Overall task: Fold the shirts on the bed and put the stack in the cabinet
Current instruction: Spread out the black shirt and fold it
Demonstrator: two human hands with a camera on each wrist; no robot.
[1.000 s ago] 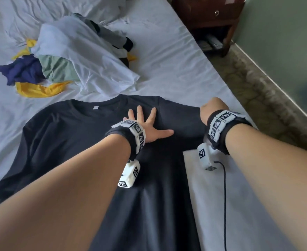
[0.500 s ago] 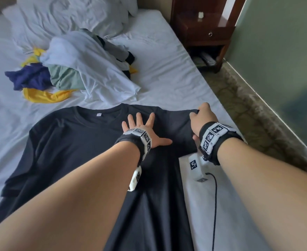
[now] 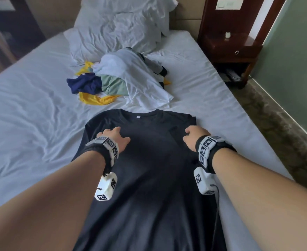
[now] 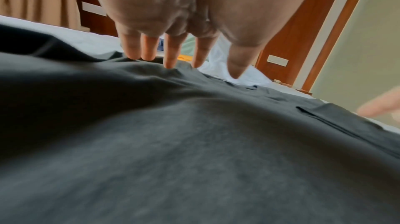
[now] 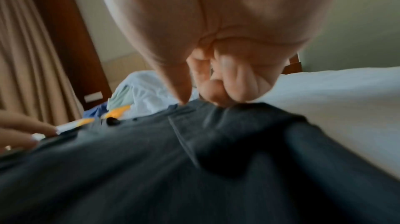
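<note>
Head view: black shirt (image 3: 154,169) lies flat on the bed (image 3: 28,113), collar away from the person, both side portions folded inward so the garment forms a long narrow panel. Left hand (image 3: 115,140) rests on the upper left part of the shirt near the shoulder. Left wrist view confirms fingers (image 4: 149,47) extended and spread, tips pressing the fabric; nothing is gripped. Right hand (image 3: 194,140) is on the upper right part of the shirt, at the folded sleeve edge. Right wrist view, somewhat blurred, shows fingers (image 5: 236,83) curled with the thumb close beside them, tips at a raised ridge of the dark cloth; the hand appears to pinch the fabric.

Beyond the collar, a heap of unfolded clothes (image 3: 123,82) sits on the bed: white, pale green, navy and yellow items. Pillow (image 3: 123,26) lies at the head of the bed. Wooden nightstand (image 3: 234,49) stands just beside the bed's right side.
</note>
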